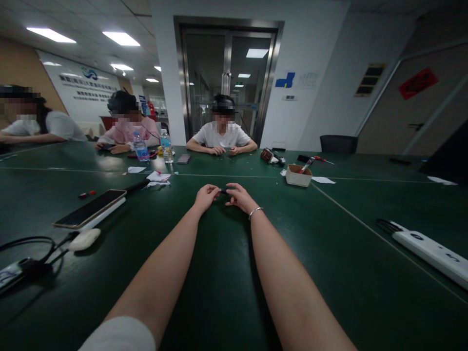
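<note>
Both my arms reach forward over the green table point(226, 273). Between my hands is a small, dark, stick-like object point(223, 191), lying roughly level, with a paler end toward the left. My left hand point(206, 199) pinches that pale end between thumb and fingertips. The dark end sits in the fingers of my right hand point(240, 197), the index finger above it and the other fingers partly curled. A bracelet point(255, 212) circles my right wrist. The object is too small to name its exact kind.
At left lie a phone point(91, 208) on a white block, a white rounded device point(85, 240) and black cables. Ahead right stands a small box point(299, 176) holding tools; a white power strip point(431, 248) lies at right. Bottles point(166, 147) and several people are across the table.
</note>
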Demonstrator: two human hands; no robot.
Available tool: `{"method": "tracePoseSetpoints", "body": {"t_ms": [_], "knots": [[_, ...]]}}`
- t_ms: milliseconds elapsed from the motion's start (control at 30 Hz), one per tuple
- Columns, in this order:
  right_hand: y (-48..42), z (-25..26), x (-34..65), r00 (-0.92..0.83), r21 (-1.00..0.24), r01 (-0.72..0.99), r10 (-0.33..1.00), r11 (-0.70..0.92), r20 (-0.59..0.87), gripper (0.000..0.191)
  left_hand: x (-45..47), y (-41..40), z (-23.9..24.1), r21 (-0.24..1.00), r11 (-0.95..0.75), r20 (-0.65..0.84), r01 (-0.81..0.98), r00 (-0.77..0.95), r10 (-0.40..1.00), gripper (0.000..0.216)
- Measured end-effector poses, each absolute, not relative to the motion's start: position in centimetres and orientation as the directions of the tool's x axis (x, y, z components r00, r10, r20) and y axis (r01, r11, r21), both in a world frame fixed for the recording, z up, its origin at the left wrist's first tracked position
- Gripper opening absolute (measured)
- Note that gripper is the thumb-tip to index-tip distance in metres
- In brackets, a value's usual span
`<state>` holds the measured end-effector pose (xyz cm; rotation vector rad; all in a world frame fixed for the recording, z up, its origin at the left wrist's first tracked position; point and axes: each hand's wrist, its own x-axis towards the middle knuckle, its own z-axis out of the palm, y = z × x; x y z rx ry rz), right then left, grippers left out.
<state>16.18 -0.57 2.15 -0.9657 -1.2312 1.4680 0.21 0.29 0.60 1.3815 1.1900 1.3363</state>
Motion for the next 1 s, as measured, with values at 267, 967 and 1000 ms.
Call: {"method": "tracePoseSetpoints", "body": {"t_ms": [267,967,1000], "knots": [[-0.47,1.90,16.21,-0.235,-0.986,-0.166,0.971,0.003,0.042,0.021,0.15,0.23,0.71,0.981,-0.176,0.179,0.083,-0.028,0.983,0.020],[0.05,1.30,16.34,-0.284,-0.990,-0.142,0.958,-0.003,0.038,0.025,0.40,-0.37,0.85,0.945,-0.296,0.274,0.140,0.159,0.949,0.028],[-0.03,1.34,16.33,-0.292,-0.990,-0.139,0.955,0.005,0.046,0.027,0.55,-0.46,0.87,0.940,-0.311,0.286,0.141,0.169,0.943,0.027]]}}
